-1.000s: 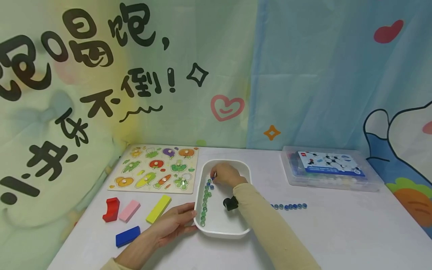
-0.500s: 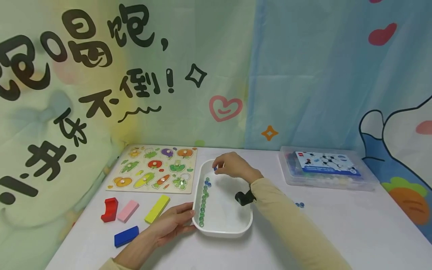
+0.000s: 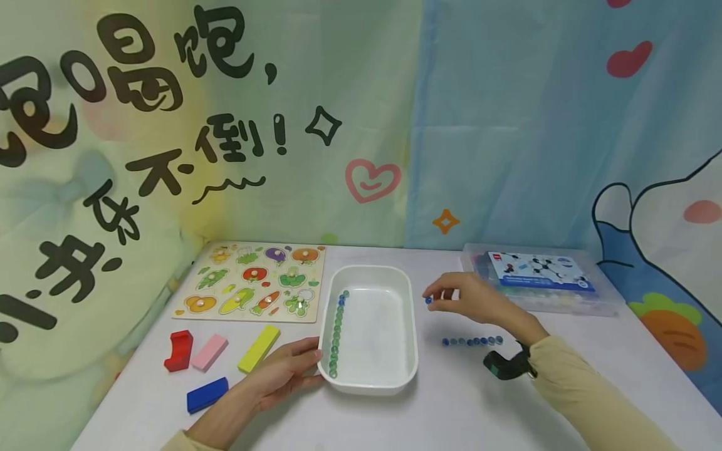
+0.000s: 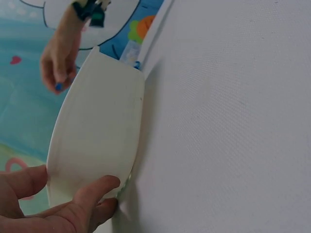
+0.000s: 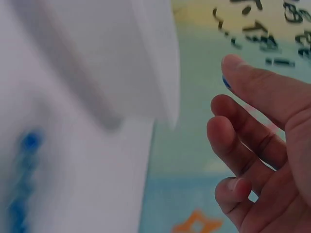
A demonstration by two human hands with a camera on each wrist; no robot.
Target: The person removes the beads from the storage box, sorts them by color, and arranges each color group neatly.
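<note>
A white tray (image 3: pixel 375 344) stands in the middle of the table. My left hand (image 3: pixel 287 371) holds its near left side, the thumb at the rim and fingers against the outer wall in the left wrist view. Inside, along the left wall, runs a row of green glass beads (image 3: pixel 336 335) with a few blue ones at the far end. To the right of the tray, my right hand (image 3: pixel 470 299) is raised over the table and pinches a blue glass bead (image 3: pixel 429 300) between thumb and fingers. Below it, several blue beads (image 3: pixel 476 341) form a row on the table.
A wooden vegetable puzzle board (image 3: pixel 251 282) lies at the back left. Before it are red (image 3: pixel 179 351), pink (image 3: pixel 209 352), yellow (image 3: pixel 259 349) and blue (image 3: pixel 207 395) blocks. A clear plastic case (image 3: pixel 544 275) sits at the back right, by the printed curtain.
My right hand has lifted a blue bead from the far end of the tray's row and carried it rightward, out past the tray's right rim. My left hand stays at the tray.
</note>
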